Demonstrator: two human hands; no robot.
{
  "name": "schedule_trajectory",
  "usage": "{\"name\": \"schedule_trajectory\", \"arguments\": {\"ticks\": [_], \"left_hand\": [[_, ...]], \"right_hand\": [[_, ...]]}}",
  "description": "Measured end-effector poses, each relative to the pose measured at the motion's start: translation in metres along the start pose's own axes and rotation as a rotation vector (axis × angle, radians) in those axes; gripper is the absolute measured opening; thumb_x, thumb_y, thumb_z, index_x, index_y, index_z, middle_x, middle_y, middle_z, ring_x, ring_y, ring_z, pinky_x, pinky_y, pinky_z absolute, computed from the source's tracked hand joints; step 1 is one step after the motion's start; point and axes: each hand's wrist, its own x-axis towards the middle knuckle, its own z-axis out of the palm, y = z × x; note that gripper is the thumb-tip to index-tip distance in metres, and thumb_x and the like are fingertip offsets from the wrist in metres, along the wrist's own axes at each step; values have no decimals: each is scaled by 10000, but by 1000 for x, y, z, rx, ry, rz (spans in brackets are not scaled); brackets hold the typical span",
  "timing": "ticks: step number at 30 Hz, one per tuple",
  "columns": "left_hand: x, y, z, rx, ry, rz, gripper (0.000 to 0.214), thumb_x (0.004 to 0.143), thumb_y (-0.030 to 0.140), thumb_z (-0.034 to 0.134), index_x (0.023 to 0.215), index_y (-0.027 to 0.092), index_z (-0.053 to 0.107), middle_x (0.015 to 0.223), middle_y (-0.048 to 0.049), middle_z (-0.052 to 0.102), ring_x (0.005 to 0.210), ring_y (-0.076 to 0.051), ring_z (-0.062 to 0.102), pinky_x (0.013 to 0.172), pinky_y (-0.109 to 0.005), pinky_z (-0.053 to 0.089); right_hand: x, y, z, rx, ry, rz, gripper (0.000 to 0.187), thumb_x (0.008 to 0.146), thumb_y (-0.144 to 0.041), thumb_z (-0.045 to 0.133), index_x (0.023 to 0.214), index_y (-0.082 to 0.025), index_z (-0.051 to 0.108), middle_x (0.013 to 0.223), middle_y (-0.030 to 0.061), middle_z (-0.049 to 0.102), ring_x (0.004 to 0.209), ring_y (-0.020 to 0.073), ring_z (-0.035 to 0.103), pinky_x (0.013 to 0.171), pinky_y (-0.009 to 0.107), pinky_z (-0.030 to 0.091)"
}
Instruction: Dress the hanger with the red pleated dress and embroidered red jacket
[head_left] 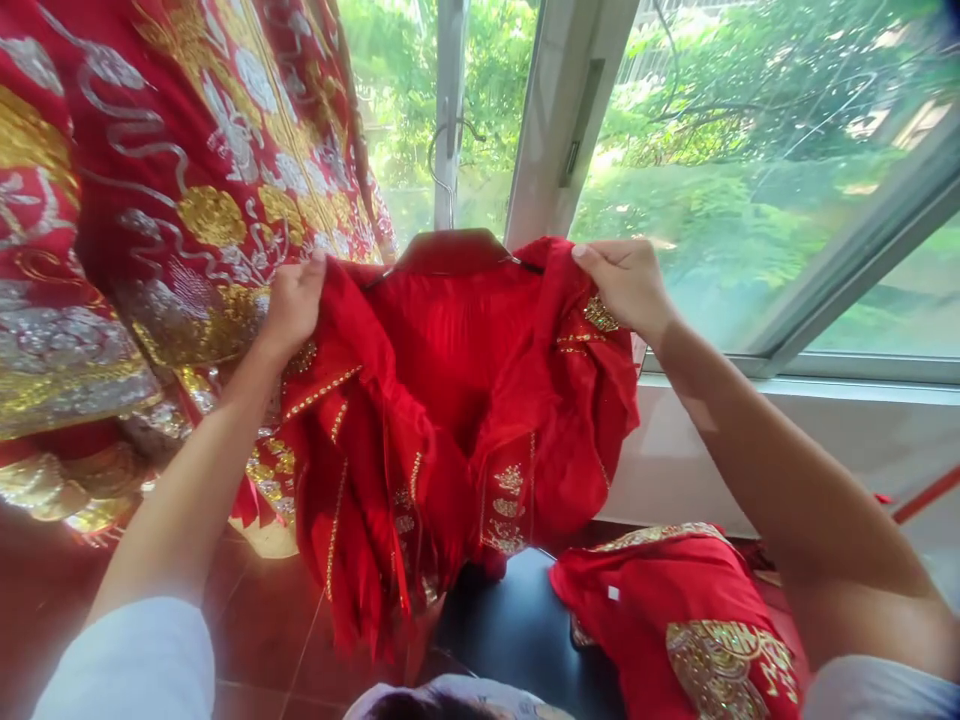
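Observation:
A red jacket with gold trim and sequined motifs is spread out in front of me, its front open and its lining showing. My left hand is closed on the left shoulder of the jacket. On the other shoulder, beside a gold sequined patch, my right hand grips the fabric between thumb and fingers. A hanger sits inside the collar, with its hook rising above the neckline in front of the window. Most of the hanger's body is hidden by the jacket.
Heavily embroidered red, gold and silver garments hang at the left. Sliding windows stand behind, above a white sill. Below, a folded red garment with gold embroidery lies on a dark seat. Reddish tiles cover the floor.

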Motion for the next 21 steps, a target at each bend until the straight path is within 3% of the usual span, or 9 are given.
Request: {"name": "schedule_trajectory", "arguments": {"ticks": [2, 3, 6, 7, 9, 12, 16, 19, 21], "left_hand": [[1, -6, -1, -6, -35, -75, 655, 776, 802, 447, 523, 214, 306, 506, 33, 287, 550, -97, 254, 550, -284, 230], [2, -7, -1, 6, -97, -129, 648, 770, 806, 455, 533, 211, 359, 499, 34, 337, 551, -97, 285, 549, -282, 245], [9, -2, 1, 15, -293, -244, 598, 792, 762, 492, 599, 196, 489, 512, 31, 469, 557, -109, 357, 539, -281, 282], [11, 1, 2, 15, -300, -219, 579, 812, 734, 500, 591, 200, 479, 499, 32, 452, 554, -108, 349, 533, -279, 278], [16, 7, 6, 16, -204, -101, 556, 868, 657, 498, 548, 212, 406, 477, 35, 369, 542, -100, 311, 525, -272, 259], [21, 10, 12, -66, -51, -43, 496, 961, 525, 437, 568, 226, 399, 499, 43, 367, 527, -92, 336, 530, -246, 302], [28, -5, 14, -256, -209, -317, 330, 1008, 328, 417, 819, 106, 572, 639, 29, 578, 595, -95, 514, 660, -254, 462], [34, -22, 13, -309, -340, -466, 313, 987, 291, 450, 922, 23, 596, 721, 10, 650, 642, -97, 571, 757, -302, 493], [36, -27, 13, -235, -311, -416, 348, 979, 288, 435, 916, -14, 595, 720, 14, 651, 624, -77, 562, 768, -301, 487]], "right_hand": [[-2, -6, -1, -75, 93, -60, 492, 870, -542, 504, 523, -212, 389, 555, -9, 351, 591, 143, 434, 590, 294, 378], [-4, -9, -2, -123, 81, -86, 491, 877, -537, 492, 526, -212, 384, 553, -11, 324, 575, 137, 407, 582, 293, 364], [-4, -19, -5, -258, -123, -113, 443, 880, -498, 514, 549, -205, 490, 544, -6, 356, 601, 145, 439, 625, 297, 388], [-4, -22, -5, -280, -175, -125, 398, 868, -471, 545, 575, -201, 547, 547, -3, 402, 623, 152, 471, 653, 302, 406], [-3, -24, -4, -249, -227, -160, 268, 838, -410, 602, 690, -196, 665, 614, 10, 541, 687, 169, 542, 710, 314, 440], [-2, -18, 3, -95, -143, -206, 213, 823, -374, 628, 848, -195, 742, 757, 21, 670, 765, 185, 609, 727, 325, 478], [-2, 1, 11, 43, 131, -203, 269, 866, -416, 595, 827, -190, 735, 679, -5, 629, 701, 162, 603, 634, 298, 480], [-1, 10, 9, -14, 116, -199, 352, 895, -472, 557, 726, -189, 683, 572, -22, 516, 644, 147, 556, 624, 289, 466], [1, 11, 6, -133, 33, -204, 402, 904, -493, 541, 652, -192, 626, 524, -31, 445, 610, 143, 526, 643, 294, 461]]}}
